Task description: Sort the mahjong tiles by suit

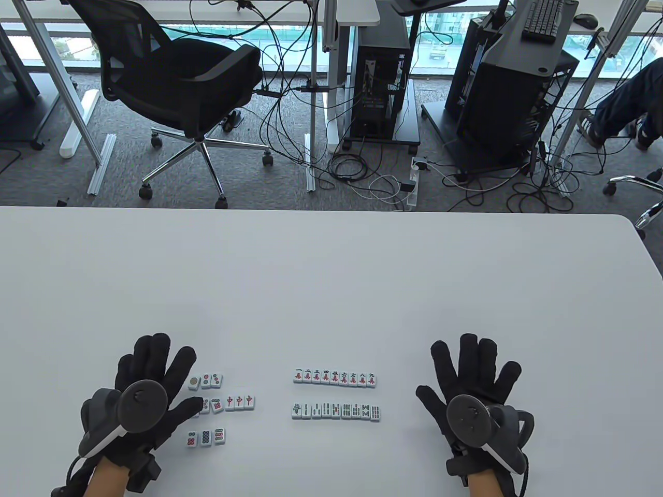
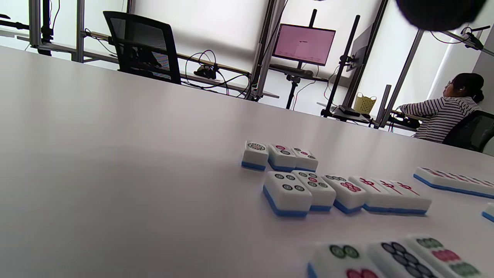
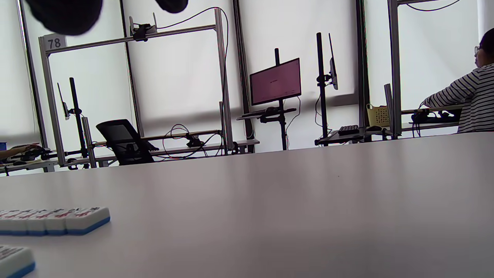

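Black-gloved, your left hand [image 1: 142, 393] lay flat on the tabletop [image 1: 331, 290] with its fingers spread, gripping nothing; its thumb tip touched or nearly touched the left end of the middle row [image 1: 226, 403] of tiles, though the overhead view did not settle which. Your right hand [image 1: 474, 398] also rested palm down, fingers fanned wide and holding nothing, well apart from any tile.

Just right of your left hand sat three short rows of face-up tiles. The far row [image 1: 205, 381] held three circle tiles. The middle row ran from circle tiles into three red-character tiles side by side. The near row [image 1: 205, 438] held three more circle tiles.

Between your hands, nearer the right one, two long rows lay parallel and apart: the far one, the character row [image 1: 335, 377], showed nine tiles with red marks touching edge to edge, and the near one, the bamboo row [image 1: 336, 411], showed nine tiles in line. The tiles had white faces and blue backs.
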Demonstrator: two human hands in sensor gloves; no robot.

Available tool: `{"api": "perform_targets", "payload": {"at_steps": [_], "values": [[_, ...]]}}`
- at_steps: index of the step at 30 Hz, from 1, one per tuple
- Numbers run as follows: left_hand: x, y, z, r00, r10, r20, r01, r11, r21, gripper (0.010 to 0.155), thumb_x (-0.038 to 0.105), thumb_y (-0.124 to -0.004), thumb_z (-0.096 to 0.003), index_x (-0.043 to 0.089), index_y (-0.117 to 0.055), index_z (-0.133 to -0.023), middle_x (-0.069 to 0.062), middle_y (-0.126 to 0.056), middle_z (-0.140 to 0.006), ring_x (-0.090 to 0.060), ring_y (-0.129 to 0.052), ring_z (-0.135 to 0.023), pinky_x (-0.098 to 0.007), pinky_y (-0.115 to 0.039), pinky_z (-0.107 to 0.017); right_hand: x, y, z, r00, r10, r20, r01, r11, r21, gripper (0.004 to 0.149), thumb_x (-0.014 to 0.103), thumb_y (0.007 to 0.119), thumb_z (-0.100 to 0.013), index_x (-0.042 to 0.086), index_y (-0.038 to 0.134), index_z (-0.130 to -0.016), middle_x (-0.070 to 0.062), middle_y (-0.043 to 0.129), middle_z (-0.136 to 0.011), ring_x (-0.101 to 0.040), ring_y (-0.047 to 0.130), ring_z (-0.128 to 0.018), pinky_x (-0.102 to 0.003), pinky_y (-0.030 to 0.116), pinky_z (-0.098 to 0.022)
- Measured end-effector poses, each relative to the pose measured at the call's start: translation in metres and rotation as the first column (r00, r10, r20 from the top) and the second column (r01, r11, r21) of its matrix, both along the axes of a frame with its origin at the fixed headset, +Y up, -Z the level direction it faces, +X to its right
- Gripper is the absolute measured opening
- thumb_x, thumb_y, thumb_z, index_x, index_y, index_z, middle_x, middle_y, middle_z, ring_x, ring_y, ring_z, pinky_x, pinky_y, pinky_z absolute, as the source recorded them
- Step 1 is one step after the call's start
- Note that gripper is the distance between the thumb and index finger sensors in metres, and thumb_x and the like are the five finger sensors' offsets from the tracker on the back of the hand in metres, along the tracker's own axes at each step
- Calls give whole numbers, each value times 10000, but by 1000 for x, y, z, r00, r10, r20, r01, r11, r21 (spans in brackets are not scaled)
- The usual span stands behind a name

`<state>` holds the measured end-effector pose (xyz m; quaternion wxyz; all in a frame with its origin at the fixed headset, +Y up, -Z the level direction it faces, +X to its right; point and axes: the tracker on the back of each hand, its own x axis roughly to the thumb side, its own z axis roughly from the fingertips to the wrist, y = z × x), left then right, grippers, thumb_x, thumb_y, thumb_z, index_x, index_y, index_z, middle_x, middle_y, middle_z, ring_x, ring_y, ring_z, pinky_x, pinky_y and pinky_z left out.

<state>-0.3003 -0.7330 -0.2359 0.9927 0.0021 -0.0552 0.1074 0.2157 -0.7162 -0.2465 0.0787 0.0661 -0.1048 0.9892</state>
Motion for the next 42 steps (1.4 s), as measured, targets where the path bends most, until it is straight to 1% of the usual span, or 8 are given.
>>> {"api": "perform_targets", "payload": {"at_steps": [6,11,15,21,24,29,35,42], "values": [[2,2,-2,998,-57,-24,58,996,63,855,677,-718,-364,405,-334,-1078,114,13,-1140,-210,-8,-1126,-557,-126,-812,-6,0,3,1000,-13,-14,13,1000,3,763,662,578,-497,389,236,-1122,-64,31,-1185,-359,-58,-1038,-684,6,-675],[5,15,-6,978,-198,-65,205,969,135,838,618,-776,-362,407,-380,-1070,91,-107,-1173,-221,-286,-1144,-515,-369,-827,-8,2,4,996,-75,-41,75,997,-3,767,662,578,-497,388,229,-1123,-66,24,-1183,-357,-68,-1034,-683,-1,-670],[8,27,-17,933,-353,-73,360,919,159,835,575,-826,-338,376,-449,-1056,73,-397,-1170,-180,-658,-1017,-468,-615,-736,-9,7,7,991,-122,-61,123,992,6,767,659,580,-499,389,224,-1122,-69,18,-1181,-356,-73,-1032,-683,-7,-669],[19,21,-43,856,-516,-34,517,855,44,739,547,-863,-298,381,-642,-983,104,-783,-987,-129,-927,-751,-453,-748,-640,-9,13,10,981,-173,-83,175,984,19,771,655,587,-501,387,218,-1123,-72,15,-1181,-357,-81,-1030,-681,-17,-665],[28,9,-53,825,-564,-1,564,825,-13,679,533,-875,-288,385,-718,-932,105,-894,-830,-108,-957,-556,-417,-796,-557,-8,14,11,978,-190,-90,193,981,21,770,653,589,-502,388,218,-1122,-71,16,-1182,-355,-82,-1031,-680,-20,-665],[42,-11,-69,798,-598,74,603,789,-119,653,536,-886,-267,386,-770,-892,123,-949,-700,-78,-956,-400,-389,-833,-439,-6,17,13,971,-215,-101,220,975,36,769,649,592,-502,387,220,-1122,-71,19,-1182,-354,-80,-1032,-681,-19,-667],[52,-30,-75,764,-636,112,645,743,-178,610,529,-879,-284,373,-797,-868,122,-960,-686,-84,-967,-392,-393,-839,-434,-6,17,13,967,-227,-113,231,972,28,770,646,596,-504,385,219,-1123,-72,28,-1185,-358,-68,-1035,-684,-11,-670],[53,-34,-74,783,-613,108,621,761,-185,588,500,-860,-310,272,-800,-849,116,-956,-696,-101,-980,-426,-405,-835,-454,-7,16,12,964,-234,-130,238,971,14,768,644,597,-506,386,222,-1123,-77,38,-1188,-361,-56,-1040,-686,-2,-674]]}}
